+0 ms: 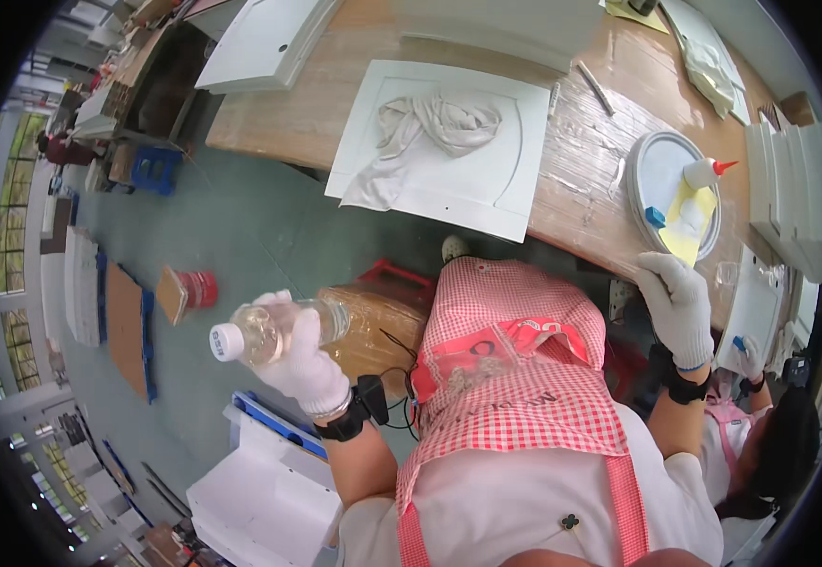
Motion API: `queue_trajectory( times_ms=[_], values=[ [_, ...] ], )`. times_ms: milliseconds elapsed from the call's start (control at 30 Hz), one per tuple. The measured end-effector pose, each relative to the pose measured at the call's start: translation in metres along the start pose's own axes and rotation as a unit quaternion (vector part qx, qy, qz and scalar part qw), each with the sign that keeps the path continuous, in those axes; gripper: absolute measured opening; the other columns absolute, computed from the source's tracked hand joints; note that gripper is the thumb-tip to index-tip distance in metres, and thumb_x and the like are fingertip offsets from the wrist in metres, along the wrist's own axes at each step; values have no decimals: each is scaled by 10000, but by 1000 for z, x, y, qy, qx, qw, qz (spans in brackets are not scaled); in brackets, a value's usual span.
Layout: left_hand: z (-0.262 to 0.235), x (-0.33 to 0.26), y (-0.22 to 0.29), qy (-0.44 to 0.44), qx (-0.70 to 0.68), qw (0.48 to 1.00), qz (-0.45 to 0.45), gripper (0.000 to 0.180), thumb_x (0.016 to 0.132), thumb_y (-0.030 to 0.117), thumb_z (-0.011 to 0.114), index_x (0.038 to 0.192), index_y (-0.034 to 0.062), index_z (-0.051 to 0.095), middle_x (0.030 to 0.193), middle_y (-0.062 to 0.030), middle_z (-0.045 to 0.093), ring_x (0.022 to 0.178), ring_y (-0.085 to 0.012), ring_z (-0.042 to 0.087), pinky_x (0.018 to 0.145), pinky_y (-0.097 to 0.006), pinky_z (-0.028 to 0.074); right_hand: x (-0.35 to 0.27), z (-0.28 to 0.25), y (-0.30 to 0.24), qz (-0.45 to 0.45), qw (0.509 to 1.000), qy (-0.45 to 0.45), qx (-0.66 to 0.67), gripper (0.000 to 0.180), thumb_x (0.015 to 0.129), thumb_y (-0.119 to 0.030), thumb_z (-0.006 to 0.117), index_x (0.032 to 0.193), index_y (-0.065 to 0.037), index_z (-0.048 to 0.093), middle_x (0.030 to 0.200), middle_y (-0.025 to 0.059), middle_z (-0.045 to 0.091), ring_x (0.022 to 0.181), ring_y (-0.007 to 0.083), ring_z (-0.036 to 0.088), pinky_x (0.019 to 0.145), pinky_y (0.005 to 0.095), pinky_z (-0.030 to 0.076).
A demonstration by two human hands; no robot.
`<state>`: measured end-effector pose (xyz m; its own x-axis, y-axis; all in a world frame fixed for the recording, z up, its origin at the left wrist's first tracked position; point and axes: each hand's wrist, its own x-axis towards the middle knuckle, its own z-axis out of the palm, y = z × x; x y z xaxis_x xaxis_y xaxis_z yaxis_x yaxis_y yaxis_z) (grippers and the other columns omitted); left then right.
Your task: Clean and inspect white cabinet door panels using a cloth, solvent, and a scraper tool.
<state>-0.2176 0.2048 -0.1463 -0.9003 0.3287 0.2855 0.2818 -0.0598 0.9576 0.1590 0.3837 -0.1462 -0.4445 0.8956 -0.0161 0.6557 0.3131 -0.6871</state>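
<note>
My left hand [305, 367], in a white glove, is wrapped round a clear plastic bottle [262, 342]. The bottle lies sideways in the air over the floor, its white cap [227, 342] pointing left. My right hand [680, 307], gloved too, rests at the table's near edge with loosely bent fingers and nothing visible in them. Just beyond it stands a round grey lid [634, 180], bearing a white squeeze bottle [700, 173] with a red tip, a yellow sheet [683, 248] and a small blue piece [655, 217]. A crumpled whitish cloth [439, 128] lies on a white panel [510, 203].
White panels [265, 42] are stacked at the table's far left. A pen-like stick [596, 88] lies on the film-covered tabletop [586, 156]. A red bucket [198, 289] and a white bin [260, 482] stand on the floor. Another person's gloved hand [749, 355] works at the right.
</note>
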Motion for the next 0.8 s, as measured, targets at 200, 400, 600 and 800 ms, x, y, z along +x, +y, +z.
queue_trajectory(
  times_ms=[200,400,600,800],
  values=[
    [90,97,-50,-74,-87,993,-27,708,681,-96,757,1304,66,464,1121,-107,605,1054,-227,609,962,-391,522,37,6,-10,96,989,113,-13,154,932,-52,683,1068,14,707,882,136,698,815,203,674,778,316,532],
    [199,235,-115,-235,-63,967,-77,652,740,-152,723,1313,64,497,1168,-83,611,1123,-217,607,1025,-366,499,165,61,-50,195,936,255,143,147,985,-75,648,1089,8,712,777,14,625,657,78,552,604,237,444],
    [302,336,-203,-311,-79,941,-105,602,812,-119,770,1342,-10,507,1235,-102,609,1148,-204,590,976,-386,544,261,86,-66,295,816,364,337,224,1024,-223,647,1100,-24,716,754,-19,618,595,61,532,537,214,417],
    [366,396,-343,-561,-329,581,-490,568,842,-33,774,1349,39,529,1263,-97,595,1152,-234,614,958,-409,557,271,107,-54,311,717,406,474,225,1020,-226,649,1102,-18,675,777,-1,620,628,76,578,537,213,464]
  ],
)
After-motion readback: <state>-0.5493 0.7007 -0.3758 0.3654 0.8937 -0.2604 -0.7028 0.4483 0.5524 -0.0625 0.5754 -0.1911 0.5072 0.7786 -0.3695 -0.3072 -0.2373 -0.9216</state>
